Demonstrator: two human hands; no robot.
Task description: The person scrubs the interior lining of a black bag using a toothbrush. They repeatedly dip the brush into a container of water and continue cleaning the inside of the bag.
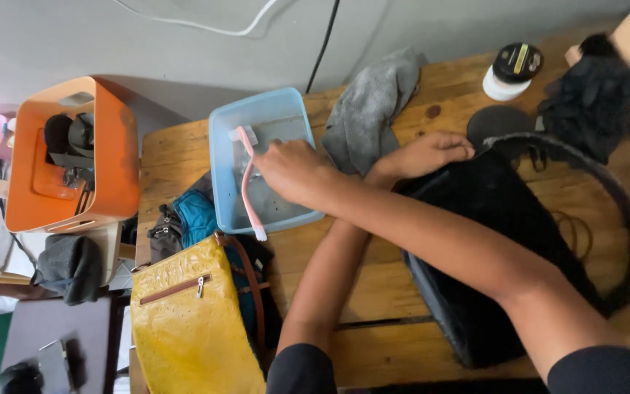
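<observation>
Crosswise, right hand (293, 171) gripping pink toothbrush (248, 186) over blue tub (222, 138), left hand (432, 152) flat on black bag (490, 241).

This is looking like a small home workshop for cleaning and caring for bags. A rough wooden counter (373, 284) is standing against a grey wall (184, 51) with cables hanging down it. Bags are lying about: a yellow bag (184, 321) at the counter's near left corner, a black bag (490, 241) toward its right. A blue tub (220, 146), a pink toothbrush (248, 182), a grey rag (370, 109) and a jar (512, 71) are sitting along the far edge. An orange bin (122, 146) is holding gear off the left edge.
</observation>
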